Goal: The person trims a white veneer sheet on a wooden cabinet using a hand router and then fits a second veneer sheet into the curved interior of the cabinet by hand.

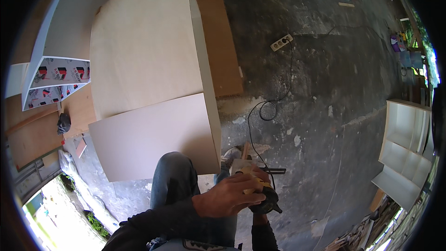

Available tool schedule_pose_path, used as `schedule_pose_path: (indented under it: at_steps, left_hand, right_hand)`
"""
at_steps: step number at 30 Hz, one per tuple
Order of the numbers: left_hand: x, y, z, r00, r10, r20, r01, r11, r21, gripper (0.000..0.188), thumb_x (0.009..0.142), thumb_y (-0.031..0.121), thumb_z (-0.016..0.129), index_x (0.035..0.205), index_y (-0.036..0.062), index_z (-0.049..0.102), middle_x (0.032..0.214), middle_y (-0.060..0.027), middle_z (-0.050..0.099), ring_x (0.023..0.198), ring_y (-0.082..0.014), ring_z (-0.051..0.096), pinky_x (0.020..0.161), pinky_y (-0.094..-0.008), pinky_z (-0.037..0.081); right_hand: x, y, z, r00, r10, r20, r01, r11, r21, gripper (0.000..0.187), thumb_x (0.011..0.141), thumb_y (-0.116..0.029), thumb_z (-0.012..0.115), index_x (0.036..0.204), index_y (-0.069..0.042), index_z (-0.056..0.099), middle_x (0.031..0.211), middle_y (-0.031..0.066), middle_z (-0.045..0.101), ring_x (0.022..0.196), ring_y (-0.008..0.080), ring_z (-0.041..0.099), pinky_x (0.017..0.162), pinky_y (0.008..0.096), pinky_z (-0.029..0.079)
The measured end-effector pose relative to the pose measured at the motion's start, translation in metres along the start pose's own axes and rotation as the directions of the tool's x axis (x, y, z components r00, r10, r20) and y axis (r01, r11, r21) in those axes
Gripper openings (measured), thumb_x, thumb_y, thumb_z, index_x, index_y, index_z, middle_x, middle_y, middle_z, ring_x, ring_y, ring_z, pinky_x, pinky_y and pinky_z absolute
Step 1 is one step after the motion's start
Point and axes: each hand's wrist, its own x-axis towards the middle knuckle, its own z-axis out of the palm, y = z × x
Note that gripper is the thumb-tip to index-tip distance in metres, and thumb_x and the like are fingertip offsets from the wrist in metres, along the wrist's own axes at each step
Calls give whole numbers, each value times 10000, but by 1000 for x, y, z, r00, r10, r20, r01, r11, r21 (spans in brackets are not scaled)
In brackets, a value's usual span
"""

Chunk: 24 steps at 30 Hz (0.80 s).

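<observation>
Filling ten o'clock, a big pale wooden box [148, 51] dwarfs everything; at five is the yellow-and-black power tool [270, 200]. Of the hands, the left hand [227, 197] curls closed round it; the right hand [261, 175] is partly hidden, its hold I can't tell. Best to brace it two-handed, keeping one o'clock's power strip [281, 42] and thin cord [249, 123] clear.

Black-and-yellow power tool [270, 199] in hands [227, 198]
</observation>
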Motion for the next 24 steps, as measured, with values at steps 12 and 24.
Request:
schedule_pose_path:
  at_steps: [12,24]
  left_hand:
    - [2,-2,-8,962,199,188,-245,934,261,453,787,47,710,1226,-15,618,1263,-172,601,1203,-360,613,945,-437,583]
    - [-23,-92,-130,934,-295,-202,345,594,727,794,714,340,876,1395,70,571,1423,-173,475,1331,-383,450,1104,-515,402]
  right_hand:
    - [-15,-4,0,999,29,17,-31,997,75,429,919,-236,735,1280,-24,639,1361,153,633,1292,331,583,1129,463,445]
    - [-28,0,8,958,-283,53,286,958,-37,519,808,-179,855,1269,-59,648,1332,177,640,1293,356,591,1142,556,419]
